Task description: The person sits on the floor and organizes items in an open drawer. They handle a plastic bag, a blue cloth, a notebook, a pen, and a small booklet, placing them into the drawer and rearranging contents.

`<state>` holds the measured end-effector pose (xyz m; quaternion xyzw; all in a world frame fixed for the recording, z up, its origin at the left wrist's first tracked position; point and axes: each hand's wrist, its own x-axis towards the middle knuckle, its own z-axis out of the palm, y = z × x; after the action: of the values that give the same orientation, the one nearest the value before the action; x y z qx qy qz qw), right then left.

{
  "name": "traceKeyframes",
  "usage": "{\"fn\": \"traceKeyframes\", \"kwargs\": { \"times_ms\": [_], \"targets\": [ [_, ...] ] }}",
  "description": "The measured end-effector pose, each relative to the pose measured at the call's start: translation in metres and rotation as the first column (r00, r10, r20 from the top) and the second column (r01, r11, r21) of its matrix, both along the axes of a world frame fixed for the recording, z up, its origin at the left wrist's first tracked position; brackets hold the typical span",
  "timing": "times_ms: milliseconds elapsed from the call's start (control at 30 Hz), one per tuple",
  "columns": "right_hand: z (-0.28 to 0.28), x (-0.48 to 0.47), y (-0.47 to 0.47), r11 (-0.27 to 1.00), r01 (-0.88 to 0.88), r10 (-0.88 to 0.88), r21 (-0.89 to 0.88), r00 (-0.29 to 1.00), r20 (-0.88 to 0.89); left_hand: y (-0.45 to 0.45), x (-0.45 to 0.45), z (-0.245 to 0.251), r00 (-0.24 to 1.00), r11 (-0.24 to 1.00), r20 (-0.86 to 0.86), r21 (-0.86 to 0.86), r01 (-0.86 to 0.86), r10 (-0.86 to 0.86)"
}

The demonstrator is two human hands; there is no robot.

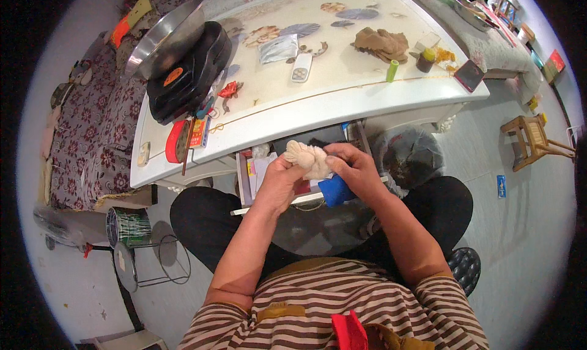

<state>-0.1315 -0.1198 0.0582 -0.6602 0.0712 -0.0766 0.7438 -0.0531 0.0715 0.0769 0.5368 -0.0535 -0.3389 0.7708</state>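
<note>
Both hands hold a cream, fluffy cloth piece [308,159] above an open drawer [244,180] of the white table. My left hand [285,178] grips its lower left side. The thumb and fingers of my right hand [351,166] pinch its right edge. A blue cloth-like piece [335,190] hangs over the drawer front below my right hand; whether that hand also touches it, I cannot tell. Inside the drawer lie papers [262,175], a crumpled clear plastic bag [261,151] and dark items, partly hidden by the hands.
On the white table [321,125] are a steel basin [167,38], a black case [190,74], a white remote control [301,67], a brown cloth [381,43], a green battery-like cylinder [392,71] and a small brown jar [425,60]. A wooden stool [532,141] stands right, a wire-frame stand [160,263] left.
</note>
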Motion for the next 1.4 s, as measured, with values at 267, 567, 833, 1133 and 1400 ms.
{"fn": "traceKeyframes", "kwargs": {
  "times_ms": [267,567,833,1133,1400],
  "targets": [
    [0.007,-0.002,-0.001,0.993,-0.105,0.103,-0.055,0.994,-0.041,0.004,-0.001,-0.002,1.0,1.0,-0.007,0.016,0.024,-0.024],
    [-0.006,0.001,-0.008,0.985,-0.147,0.153,0.088,0.986,-0.06,0.002,0.002,-0.001,0.994,0.99,-0.095,-0.135,0.033,-0.046],
    [-0.008,0.001,-0.006,0.988,-0.141,0.145,0.055,0.987,-0.067,0.002,0.002,-0.01,0.927,0.855,-0.364,-0.505,-0.118,-0.087],
    [-0.003,-0.003,-0.002,0.994,-0.082,0.082,0.076,0.997,0.011,-0.003,-0.004,0.013,0.96,0.92,-0.275,-0.388,-0.063,-0.05],
    [-0.005,-0.002,-0.001,0.995,-0.069,0.068,0.077,0.997,0.023,0.003,-0.005,0.0,0.997,0.993,0.028,-0.086,0.077,-0.075]
  ]
}}
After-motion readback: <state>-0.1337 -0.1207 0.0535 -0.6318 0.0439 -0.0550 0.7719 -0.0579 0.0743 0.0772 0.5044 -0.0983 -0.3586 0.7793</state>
